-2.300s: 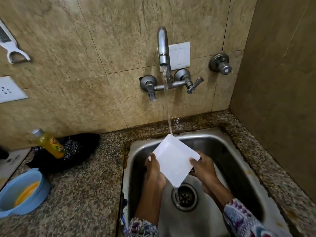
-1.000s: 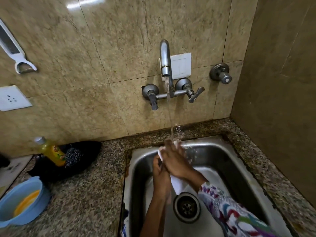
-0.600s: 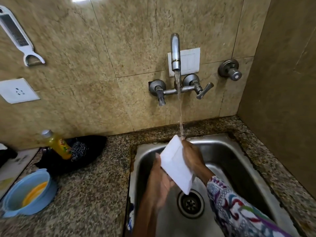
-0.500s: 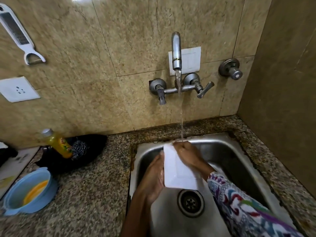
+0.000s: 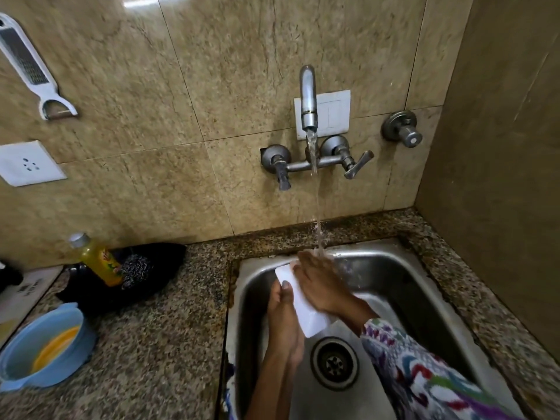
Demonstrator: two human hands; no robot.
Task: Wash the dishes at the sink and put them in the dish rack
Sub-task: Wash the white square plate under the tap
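A white square plate (image 5: 306,310) stands nearly on edge over the steel sink (image 5: 424,298), under the running water from the wall tap (image 5: 308,98). My left hand (image 5: 285,316) grips the plate's left side from below, thumb on its near face. My right hand (image 5: 321,283) lies flat over the plate's upper face, covering most of it, and the water stream lands on its fingers. The drain (image 5: 335,362) sits just below the plate. No dish rack is in view.
On the granite counter to the left stand a yellow soap bottle (image 5: 98,259) and a steel scrubber (image 5: 136,269) in a black tray, and a blue bowl (image 5: 39,347) at the left edge. A grater (image 5: 30,65) and a socket (image 5: 27,163) hang on the tiled wall.
The plate has turned from face-up to nearly edge-on. My right hand slid over its top face under the stream. My left hand stays on the left edge.
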